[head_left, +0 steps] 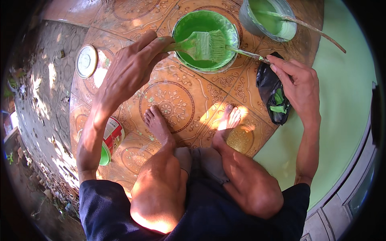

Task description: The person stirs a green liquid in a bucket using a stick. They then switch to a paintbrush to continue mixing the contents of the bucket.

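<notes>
My left hand [134, 66] is closed around the handle of a wide, green-smeared paintbrush [201, 45]. The brush lies level above a round bucket [188, 65] with green paint inside, its bristles pointing right. Between the fingertips of my right hand [295, 76] is a thin stick [250, 54], partly coated in green. The stick slants up and left over the bucket's right rim, and its far end meets or nearly meets the bristle tips; I cannot tell whether they touch. A crumpled black plastic bag [264, 86] with green smears lies beneath my right hand.
A grey bucket [250, 25] holds more green paint, with a longer stick [315, 30] across it. At left are a round lid [86, 61] and a tipped paint can [115, 131]. My bare feet rest on patterned tiles [171, 100]; a pale green surface [333, 100] curves along the right.
</notes>
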A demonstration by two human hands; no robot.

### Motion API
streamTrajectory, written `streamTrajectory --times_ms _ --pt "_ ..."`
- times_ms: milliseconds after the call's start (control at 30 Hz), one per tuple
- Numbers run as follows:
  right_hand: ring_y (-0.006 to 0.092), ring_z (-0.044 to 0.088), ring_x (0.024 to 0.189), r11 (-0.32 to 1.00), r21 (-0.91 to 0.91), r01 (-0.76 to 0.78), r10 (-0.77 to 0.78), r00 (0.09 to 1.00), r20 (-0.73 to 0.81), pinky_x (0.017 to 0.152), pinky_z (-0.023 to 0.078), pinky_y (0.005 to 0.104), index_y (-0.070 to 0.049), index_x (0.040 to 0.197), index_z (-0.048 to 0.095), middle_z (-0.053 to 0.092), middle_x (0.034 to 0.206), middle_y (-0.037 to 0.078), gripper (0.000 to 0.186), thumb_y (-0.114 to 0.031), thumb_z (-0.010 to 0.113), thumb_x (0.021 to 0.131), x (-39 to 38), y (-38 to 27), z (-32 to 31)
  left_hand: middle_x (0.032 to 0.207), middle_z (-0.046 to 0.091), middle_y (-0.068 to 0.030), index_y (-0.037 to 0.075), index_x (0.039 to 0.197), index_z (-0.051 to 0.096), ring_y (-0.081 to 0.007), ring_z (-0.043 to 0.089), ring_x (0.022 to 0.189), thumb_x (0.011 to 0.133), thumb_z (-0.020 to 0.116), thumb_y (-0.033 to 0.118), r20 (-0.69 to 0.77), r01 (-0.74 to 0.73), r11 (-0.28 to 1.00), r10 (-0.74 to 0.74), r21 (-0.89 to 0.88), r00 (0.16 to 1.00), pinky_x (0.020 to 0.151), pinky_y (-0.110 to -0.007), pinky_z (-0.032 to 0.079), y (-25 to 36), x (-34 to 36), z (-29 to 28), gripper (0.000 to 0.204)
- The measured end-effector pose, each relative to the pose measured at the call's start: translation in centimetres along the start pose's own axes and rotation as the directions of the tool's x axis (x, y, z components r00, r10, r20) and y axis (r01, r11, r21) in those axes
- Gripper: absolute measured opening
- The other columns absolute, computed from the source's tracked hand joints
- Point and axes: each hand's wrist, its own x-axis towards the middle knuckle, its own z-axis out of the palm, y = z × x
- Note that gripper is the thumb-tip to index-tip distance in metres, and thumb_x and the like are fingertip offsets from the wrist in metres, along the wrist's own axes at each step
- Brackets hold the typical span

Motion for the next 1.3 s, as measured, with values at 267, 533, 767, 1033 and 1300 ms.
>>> streamTrajectory --times_ms 267,533,767,1033,1300 --pt "0.0207 0.052 0.060 0.998 -0.057 -0.013 0.008 0.997 -0.076 0.058 0.040 0.0347 -0.011 0.113 0.080 0.060 0.071 0.009 0.023 -0.009 0.076 0.090 -0.6 0.3 -0.3 0.091 0.057 -0.0108 0.010 0.125 0.065 -0.0342 0.063 0.071 0.099 0.061 0.010 0.032 -0.050 0.988 0.045 0.148 0.998 0.064 -0.047 0.051 -1.2 1.4 2.1 0.026" --pt "0.0076 0.050 0.067 0.987 0.041 -0.158 0.160 0.985 -0.058 0.061 0.042 0.0266 -0.003 0.118 0.077 0.068 0.079 0.005 0.022 -0.006 0.071 0.097 -1.8 1.0 -2.0 0.090 0.059 -0.0097 0.010 0.123 0.067 -0.0297 0.062 0.067 0.100 0.062 0.015 0.025 -0.091 0.958 0.088 0.272 0.996 0.060 -0.044 0.049 -3.1 2.4 4.0 0.024" --pt "0.0208 0.050 0.060 0.924 0.025 -0.381 0.373 0.915 0.151 0.061 0.043 0.0332 -0.005 0.108 0.076 0.063 0.075 0.015 0.022 -0.023 0.067 0.100 -0.8 2.4 -0.7 0.090 0.059 -0.0108 0.006 0.116 0.067 -0.0311 0.065 0.070 0.092 0.064 0.001 -0.034 -0.067 0.973 0.077 0.222 0.996 0.060 -0.046 0.052 0.2 1.7 1.4 0.024" --pt "0.0087 0.052 0.073 0.951 0.053 -0.304 0.288 0.937 0.197 0.068 0.045 0.0290 0.000 0.113 0.074 0.065 0.078 0.007 0.024 -0.020 0.066 0.102 1.3 -1.3 -0.6 0.090 0.059 -0.0103 0.009 0.123 0.067 -0.0321 0.064 0.069 0.096 0.065 0.007 -0.021 -0.154 0.952 0.165 0.264 0.986 0.059 -0.045 0.051 2.3 2.1 0.3 0.027" --pt "0.0261 0.062 0.068 0.954 -0.039 -0.298 0.301 0.943 0.145 0.068 0.049 0.0368 -0.004 0.104 0.075 0.066 0.076 0.014 0.023 -0.025 0.067 0.100 0.6 1.0 -2.4 0.089 0.060 -0.0092 0.009 0.123 0.068 -0.0279 0.064 0.068 0.096 0.063 0.003 -0.016 -0.130 0.931 0.144 0.341 0.989 0.060 -0.042 0.053 -1.8 2.6 2.1 0.028"
